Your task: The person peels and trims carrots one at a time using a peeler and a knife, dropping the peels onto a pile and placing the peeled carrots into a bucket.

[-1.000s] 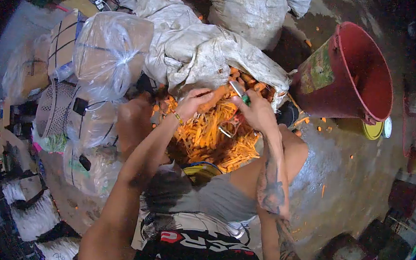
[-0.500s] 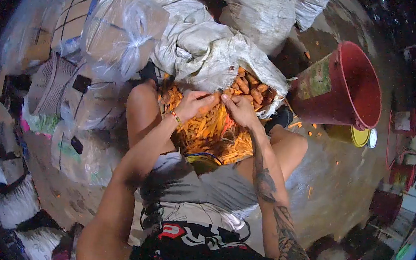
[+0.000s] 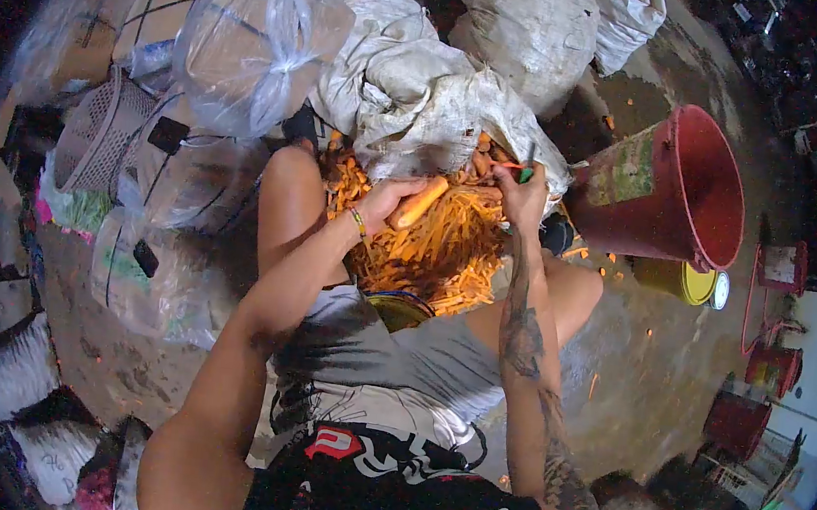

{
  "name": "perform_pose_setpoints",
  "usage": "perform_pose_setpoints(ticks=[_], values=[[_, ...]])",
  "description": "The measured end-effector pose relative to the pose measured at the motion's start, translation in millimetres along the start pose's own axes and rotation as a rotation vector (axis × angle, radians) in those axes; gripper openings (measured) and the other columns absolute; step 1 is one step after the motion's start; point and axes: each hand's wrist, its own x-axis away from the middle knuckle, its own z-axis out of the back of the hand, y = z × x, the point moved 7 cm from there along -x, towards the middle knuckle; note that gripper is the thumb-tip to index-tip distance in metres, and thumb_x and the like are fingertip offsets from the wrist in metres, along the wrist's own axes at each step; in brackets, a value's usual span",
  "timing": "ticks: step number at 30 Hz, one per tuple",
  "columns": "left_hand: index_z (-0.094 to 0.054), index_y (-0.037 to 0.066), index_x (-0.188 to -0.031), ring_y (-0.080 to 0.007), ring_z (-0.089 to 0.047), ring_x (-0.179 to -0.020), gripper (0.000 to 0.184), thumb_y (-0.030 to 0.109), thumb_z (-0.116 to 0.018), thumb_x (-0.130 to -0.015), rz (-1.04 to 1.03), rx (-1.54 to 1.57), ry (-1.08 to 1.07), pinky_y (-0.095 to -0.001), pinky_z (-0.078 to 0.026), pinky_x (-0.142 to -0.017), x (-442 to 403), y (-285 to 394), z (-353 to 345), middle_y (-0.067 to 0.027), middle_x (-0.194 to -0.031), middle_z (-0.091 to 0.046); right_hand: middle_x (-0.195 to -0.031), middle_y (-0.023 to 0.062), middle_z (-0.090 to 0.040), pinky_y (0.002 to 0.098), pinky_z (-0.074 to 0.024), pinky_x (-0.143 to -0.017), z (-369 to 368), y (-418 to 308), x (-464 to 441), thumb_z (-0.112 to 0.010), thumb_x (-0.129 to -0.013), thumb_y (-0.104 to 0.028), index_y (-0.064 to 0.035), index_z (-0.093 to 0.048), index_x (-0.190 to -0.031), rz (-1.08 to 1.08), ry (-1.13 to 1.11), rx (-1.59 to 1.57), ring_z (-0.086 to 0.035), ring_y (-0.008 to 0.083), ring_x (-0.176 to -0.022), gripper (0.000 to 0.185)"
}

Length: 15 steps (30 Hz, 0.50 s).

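My left hand [image 3: 386, 201] is closed around a carrot [image 3: 421, 203], a bright orange one that points up and to the right over the pile of carrot peelings [image 3: 449, 244] between my legs. To its right, my right hand [image 3: 521, 189] is closed on a small orange and green tool [image 3: 524, 175]. Its exact kind is hard to make out, and it stands apart from the carrot. Just beyond my right hand, unpeeled carrots [image 3: 483, 161] show in the mouth of a white woven sack [image 3: 432, 110]. A round container's rim [image 3: 399, 300] shows at the near edge of the peelings.
A large red bucket [image 3: 659, 186] leans on its side at the right, with a yellow tub [image 3: 686, 282] beside it. Plastic-wrapped boxes [image 3: 262, 44] and a perforated basket [image 3: 95, 141] stand at the left. More full sacks [image 3: 523, 35] lie behind. Carrot scraps dot the wet floor.
My hands were together over the peelings; now they are apart. My right hand has moved right and up with the tool, while the carrot in my left hand shows more clearly.
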Motion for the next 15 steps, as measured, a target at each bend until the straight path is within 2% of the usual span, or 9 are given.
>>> perform_pose_setpoints(ticks=[2, 3, 4, 5, 7, 9, 10, 13, 15], values=[[-0.061, 0.004, -0.131, -0.0146, -0.068, -0.088, 0.036, 0.024, -0.053, -0.103, -0.016, 0.065, 0.011, -0.03, -0.056, -0.078, 3.1, 4.6, -6.0, -0.0057, -0.11, -0.069, -0.086, 0.0102, -0.07, 0.0339, -0.0533, -0.075, -7.2, 22.5, -9.4, -0.083, -0.082, -0.021, -0.0009, -0.056, -0.104, 0.124, 0.115, -0.134, -0.068, 0.018, -0.079, 0.04], [-0.061, 0.004, -0.131, -0.0148, -0.068, -0.088, 0.036, 0.024, -0.053, -0.103, -0.028, 0.1, 0.015, -0.0301, -0.056, -0.078, 2.7, 7.4, -8.4, -0.006, -0.111, -0.069, -0.094, 0.0123, -0.071, 0.033, -0.0524, -0.078, -15.8, -17.8, 15.4, -0.084, -0.081, -0.019, 0.0011, -0.057, -0.112, 0.054, -0.043, -0.002, -0.067, 0.0177, -0.087, 0.046], [-0.056, 0.006, -0.138, -0.0167, -0.065, -0.109, 0.043, 0.026, -0.055, -0.1, -0.099, 0.007, 0.039, -0.0332, -0.053, -0.095, -4.8, 5.2, -0.5, -0.0051, -0.129, -0.064, -0.1, 0.0134, -0.07, 0.033, -0.0517, -0.08, -28.8, -48.2, 38.7, -0.084, -0.08, -0.018, 0.0021, -0.056, -0.117, 0.179, -0.169, 0.061, -0.066, 0.0174, -0.091, 0.051], [-0.057, 0.005, -0.136, -0.0162, -0.066, -0.103, 0.041, 0.025, -0.055, -0.101, -0.089, -0.03, 0.039, -0.0324, -0.054, -0.09, -6.1, 7.0, -0.3, -0.0056, -0.124, -0.066, -0.105, 0.0145, -0.07, 0.033, -0.051, -0.081, -41.3, -64.9, 53.7, -0.084, -0.08, -0.018, 0.0031, -0.055, -0.122, 0.3, -0.293, 0.123, -0.065, 0.0171, -0.095, 0.056], [-0.06, 0.003, -0.132, -0.0154, -0.069, -0.091, 0.037, 0.022, -0.056, -0.101, -0.053, -0.097, 0.047, -0.0307, -0.057, -0.081, -3.8, 2.8, 0.3, -0.0065, -0.113, -0.068, -0.109, 0.0141, -0.069, 0.0343, -0.0508, -0.085, -36.0, -40.7, 35.1, -0.084, -0.08, -0.017, 0.0043, -0.053, -0.128, 0.351, -0.133, 0.113, -0.064, 0.0185, -0.102, 0.061], [-0.061, 0.002, -0.13, -0.0136, -0.068, -0.083, 0.037, 0.023, -0.057, -0.1, -0.078, 0.019, 0.042, -0.0305, -0.057, -0.071, 4.5, 7.7, -11.4, -0.0064, -0.109, -0.07, -0.112, 0.0139, -0.069, 0.0352, -0.0506, -0.089, -11.9, 7.4, 4.2, -0.083, -0.081, -0.017, 0.0059, -0.053, -0.131, -0.195, -0.065, -0.07, -0.064, 0.0209, -0.106, 0.063], [-0.061, 0.002, -0.13, -0.0137, -0.068, -0.08, 0.037, 0.023, -0.058, -0.1, -0.041, 0.047, 0.017, -0.0307, -0.057, -0.07, 1.3, 0.1, -7.5, -0.0062, -0.107, -0.07, -0.107, 0.014, -0.07, 0.0346, -0.0538, -0.082, 2.2, 1.6, 5.7, -0.081, -0.084, -0.016, 0.0071, -0.055, -0.123, -0.121, 0.095, -0.187, -0.067, 0.0212, -0.096, 0.052], [-0.061, 0.001, -0.127, -0.0144, -0.067, -0.075, 0.036, 0.025, -0.057, -0.1, -0.045, 0.01, -0.011, -0.031, -0.056, -0.067, -10.5, -1.6, 5.5, -0.0064, -0.102, -0.069, -0.097, 0.014, -0.072, 0.0345, -0.0559, -0.072, -28.4, -48.0, 32.4, -0.08, -0.085, -0.019, 0.0056, -0.056, -0.11, 0.422, -0.093, 0.179, -0.07, 0.0214, -0.083, 0.042], [-0.062, 0.001, -0.124, -0.0151, -0.067, -0.073, 0.034, 0.026, -0.056, -0.101, -0.021, 0.015, -0.018, -0.031, -0.056, -0.065, -14.7, -5.2, 5.6, -0.0068, -0.099, -0.069, -0.09, 0.0124, -0.072, 0.0342, -0.0556, -0.071, -37.0, -37.5, 32.8, -0.082, -0.084, -0.024, 0.0025, -0.054, -0.102, 0.514, -0.042, 0.111, -0.07, 0.0232, -0.078, 0.042]])
